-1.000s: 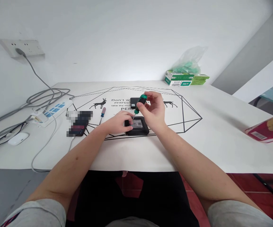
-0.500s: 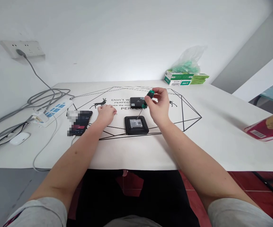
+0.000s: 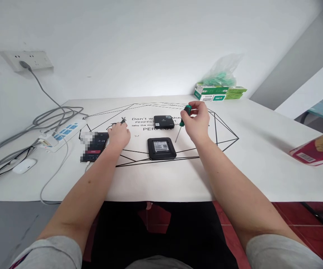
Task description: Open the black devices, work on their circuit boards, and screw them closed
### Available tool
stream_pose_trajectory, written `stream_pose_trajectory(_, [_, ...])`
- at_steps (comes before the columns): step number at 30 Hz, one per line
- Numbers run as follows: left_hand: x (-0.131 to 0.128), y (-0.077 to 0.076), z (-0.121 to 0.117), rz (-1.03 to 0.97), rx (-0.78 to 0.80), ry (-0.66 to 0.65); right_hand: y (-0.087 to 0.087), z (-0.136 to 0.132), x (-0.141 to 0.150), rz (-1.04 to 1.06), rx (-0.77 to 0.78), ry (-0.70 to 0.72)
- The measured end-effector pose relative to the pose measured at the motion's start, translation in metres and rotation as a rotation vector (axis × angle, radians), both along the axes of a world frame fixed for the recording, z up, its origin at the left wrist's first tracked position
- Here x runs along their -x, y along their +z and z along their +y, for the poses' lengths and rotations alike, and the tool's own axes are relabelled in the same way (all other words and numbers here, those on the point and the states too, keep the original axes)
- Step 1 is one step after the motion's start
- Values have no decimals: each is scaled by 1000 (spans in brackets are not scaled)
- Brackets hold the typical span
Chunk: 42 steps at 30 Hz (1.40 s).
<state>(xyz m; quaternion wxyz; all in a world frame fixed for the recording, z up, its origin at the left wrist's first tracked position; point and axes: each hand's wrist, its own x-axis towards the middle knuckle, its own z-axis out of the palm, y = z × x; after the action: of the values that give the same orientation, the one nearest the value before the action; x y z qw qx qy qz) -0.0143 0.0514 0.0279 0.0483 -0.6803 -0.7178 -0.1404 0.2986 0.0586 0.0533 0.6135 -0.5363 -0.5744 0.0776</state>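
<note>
My right hand [image 3: 198, 121] grips a green and black screwdriver [image 3: 185, 115] by its handle. The blade slants down to the left, its tip apart from the drive and just beyond its right side. A black hard drive enclosure [image 3: 161, 148] lies flat near the middle of the table, a white label showing inside its raised rim. Behind it rests a smaller black square case [image 3: 164, 121]. My left hand [image 3: 119, 135] lies palm down over the printed deer, fingers apart and partly hidden by the back of the hand. Tiny specks [image 3: 137, 136] lie beside it, too small to name.
A phone [image 3: 95, 147] on a cable lies left of my left forearm. Farther left are a power strip [image 3: 66, 133], coiled grey cables, glasses and a white earbud case [image 3: 24, 166]. Green boxes [image 3: 211, 91] with a plastic bag stand back right; a red package [image 3: 315, 149] is at right.
My right hand has moved right, lifting the screwdriver tip off the enclosure. My left hand has shifted slightly left, turning palm down.
</note>
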Motion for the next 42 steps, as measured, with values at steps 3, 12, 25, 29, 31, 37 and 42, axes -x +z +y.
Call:
stream_pose_trajectory(3, [5, 0, -1, -57, 69, 114, -2, 9, -15, -175, 193, -62])
stream_pose_trajectory(12, [9, 8, 6, -586, -21, 132, -21, 23, -41, -636, 832, -68])
stream_pose_trajectory(25, [-23, 11, -7, -1520, 64, -313, 9, -25, -5, -791, 757, 931])
stream_pose_trajectory(29, [-25, 7, -9, -1476, 85, -422, 7, -30, 6, -902, 749, 885])
stream_pose_trajectory(31, [-25, 7, -10, -1462, 82, -447, 6, -30, 8, -911, 764, 876])
stream_pose_trajectory(37, [-25, 9, -12, -1451, 55, -448, 2, -27, 5, -910, 712, 887])
stream_pose_trajectory(42, [-29, 10, -13, -1453, 34, -414, -5, -24, 6, -913, 623, 886])
